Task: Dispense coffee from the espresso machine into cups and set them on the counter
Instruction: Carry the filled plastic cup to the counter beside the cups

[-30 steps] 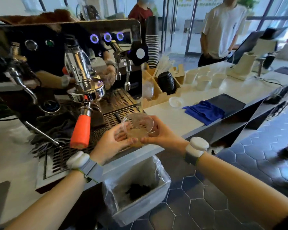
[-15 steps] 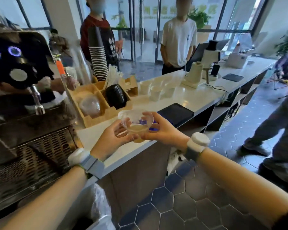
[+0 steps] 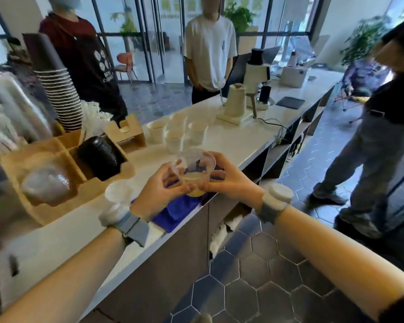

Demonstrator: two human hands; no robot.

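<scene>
A clear plastic cup point(image 3: 194, 170) with a little pale liquid at the bottom is held in the air over the front edge of the white counter point(image 3: 238, 141). My left hand point(image 3: 160, 190) grips its left side and my right hand point(image 3: 226, 180) grips its right side. A blue cloth point(image 3: 173, 214) lies on the counter just below the cup. Several white paper cups point(image 3: 175, 136) stand on the counter just beyond it. The espresso machine is out of view.
A cardboard organiser point(image 3: 63, 183) with black lids, clear lids and a tall stack of cups point(image 3: 58, 89) stands at the left. A white kettle point(image 3: 236, 103) and a grinder sit further along. Two people stand behind the counter, another person at the right.
My view has swung right, away from the espresso machine and along the counter. Both hands have kept hold of the clear cup, which is now over the blue cloth.
</scene>
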